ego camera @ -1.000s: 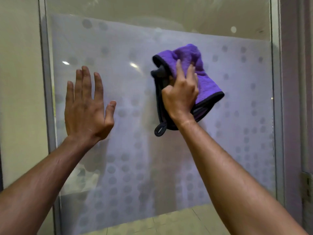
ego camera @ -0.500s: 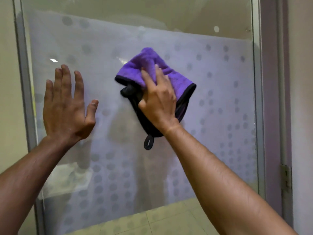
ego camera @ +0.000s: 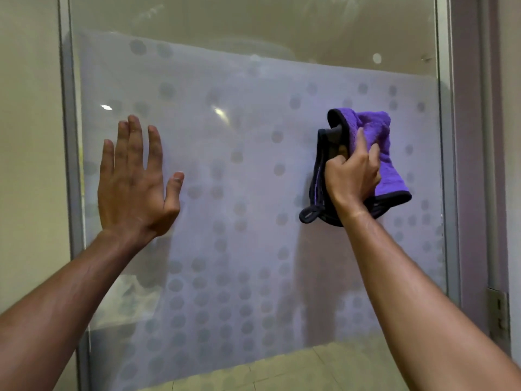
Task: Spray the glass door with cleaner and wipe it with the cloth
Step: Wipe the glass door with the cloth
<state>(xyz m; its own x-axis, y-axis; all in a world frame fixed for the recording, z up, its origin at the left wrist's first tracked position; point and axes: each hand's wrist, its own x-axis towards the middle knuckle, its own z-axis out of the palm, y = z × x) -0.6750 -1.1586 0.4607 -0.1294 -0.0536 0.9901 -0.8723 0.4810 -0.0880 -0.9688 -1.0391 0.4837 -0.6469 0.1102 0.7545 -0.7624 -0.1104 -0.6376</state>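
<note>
The glass door (ego camera: 248,165) fills the view, with a frosted band of grey dots across its middle. A purple cloth (ego camera: 384,153) with a black edge and a black hanging loop is pressed against the glass near the door's right side. My right hand (ego camera: 352,173) grips it, bunched in the fingers. My left hand (ego camera: 135,184) lies flat on the glass at the left, fingers spread, holding nothing. No spray bottle is in view.
A metal frame strip (ego camera: 69,165) runs down the door's left side and another (ego camera: 445,165) down its right side. A hinge (ego camera: 499,317) sits on the right jamb. Tiled floor (ego camera: 296,371) shows through the clear glass below.
My right hand has swept the cloth from the middle of the glass to the right side and slightly down. My left hand has stayed flat on the glass.
</note>
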